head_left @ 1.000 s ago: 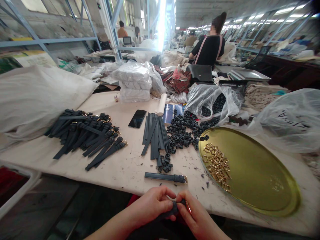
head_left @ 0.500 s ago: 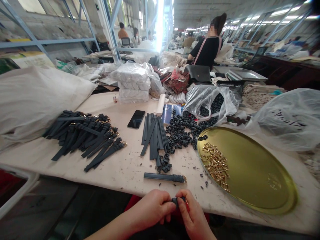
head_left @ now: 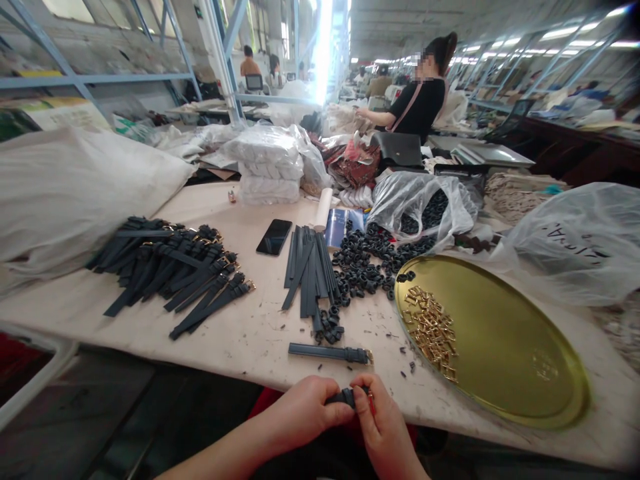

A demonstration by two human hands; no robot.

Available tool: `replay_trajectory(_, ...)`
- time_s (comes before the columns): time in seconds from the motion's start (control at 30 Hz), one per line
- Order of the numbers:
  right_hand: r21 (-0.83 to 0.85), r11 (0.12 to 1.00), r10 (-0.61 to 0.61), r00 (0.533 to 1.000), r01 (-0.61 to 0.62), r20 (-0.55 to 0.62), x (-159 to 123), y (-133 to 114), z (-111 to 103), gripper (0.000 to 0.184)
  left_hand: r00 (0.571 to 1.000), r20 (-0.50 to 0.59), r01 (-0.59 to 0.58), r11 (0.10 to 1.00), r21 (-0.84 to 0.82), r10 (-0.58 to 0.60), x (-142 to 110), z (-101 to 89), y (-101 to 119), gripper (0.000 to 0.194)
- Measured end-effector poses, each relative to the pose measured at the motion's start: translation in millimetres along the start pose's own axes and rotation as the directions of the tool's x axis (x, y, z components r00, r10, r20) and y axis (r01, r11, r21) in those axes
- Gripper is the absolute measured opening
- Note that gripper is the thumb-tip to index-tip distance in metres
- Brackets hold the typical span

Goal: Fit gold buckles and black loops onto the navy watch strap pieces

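Observation:
At the table's front edge, my left hand [head_left: 313, 403] is closed on a dark strap [head_left: 344, 397] with a loop on it. My right hand [head_left: 379, 417] pinches the other end of the same strap; something small and red shows by its fingers, too hidden to name. Just beyond my hands lies a dark strap with a gold buckle [head_left: 327, 353]. Behind that are plain dark strips [head_left: 309, 273] and a heap of small dark loops [head_left: 364, 260]. Gold buckles [head_left: 430, 330] lie on the left side of a gold oval tray [head_left: 510, 340].
A pile of buckled straps [head_left: 173, 267] lies to the left, beside a large white cloth bundle [head_left: 80, 193]. A phone [head_left: 274, 237], a blue booklet [head_left: 341, 229] and a plastic bag of loops [head_left: 425, 207] lie farther back. A co-worker [head_left: 420, 100] stands beyond the table.
More of the dark strap now shows between my hands, which have shifted slightly. The co-worker at the back has an arm stretched out to the left.

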State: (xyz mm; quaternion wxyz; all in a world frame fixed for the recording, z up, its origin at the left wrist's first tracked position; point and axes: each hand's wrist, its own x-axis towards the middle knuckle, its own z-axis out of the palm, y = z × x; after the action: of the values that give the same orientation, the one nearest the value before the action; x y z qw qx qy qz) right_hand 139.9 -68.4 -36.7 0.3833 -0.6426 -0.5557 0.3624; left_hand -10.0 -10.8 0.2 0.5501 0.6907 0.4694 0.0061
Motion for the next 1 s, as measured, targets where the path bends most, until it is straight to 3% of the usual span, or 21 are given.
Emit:
replay_trajectory(0.07,0.027,1.0,0.016,1.0,-0.016,0.012,0,-1,0,0.021,1.0,0.014,-0.003,1.0,-0.004,0.003,-1,-1.4,0,0.022)
replay_trajectory(0.23,0.073,0.997,-0.002,0.981,-0.012,0.193,0,-3,-8,0.021,0.984,0.177,0.01,0.991,-0.132,0.014,-8,-11.2,11,0.03)
replay_trajectory(0.33,0.117,0.993,0.009,0.98,-0.032,0.198,-3,-3,-9,0.025,0.98,0.187,-0.045,0.992,-0.117,0.067,-10,-11.7,17,0.034)
replay_trajectory(0.43,0.149,0.988,0.016,0.988,-0.04,0.155,-7,0,-6,0.027,0.979,0.177,-0.091,0.994,-0.067,0.101,-9,-11.2,18,0.034)
replay_trajectory(0.53,0.09,0.996,-0.024,0.998,0.019,0.063,-6,4,-5,0.025,0.988,0.151,-0.038,0.999,-0.012,0.039,-9,-11.9,15,0.028)
replay_trajectory(0.67,0.006,0.993,-0.121,0.989,0.121,0.082,-4,8,-6,0.024,0.99,0.143,-0.018,1.0,-0.012,0.019,-9,-8.8,14,0.028)
replay_trajectory(0.9,0.065,0.995,-0.076,0.997,0.077,-0.005,-15,9,0,0.028,0.981,0.187,-0.072,0.993,0.089,0.054,-8,-4.3,19,0.029)
replay_trajectory(1.0,0.06,0.996,-0.058,0.998,0.06,-0.036,-15,10,-1,0.028,0.987,0.153,-0.064,0.99,0.124,0.045,-8,-7.6,16,0.031)
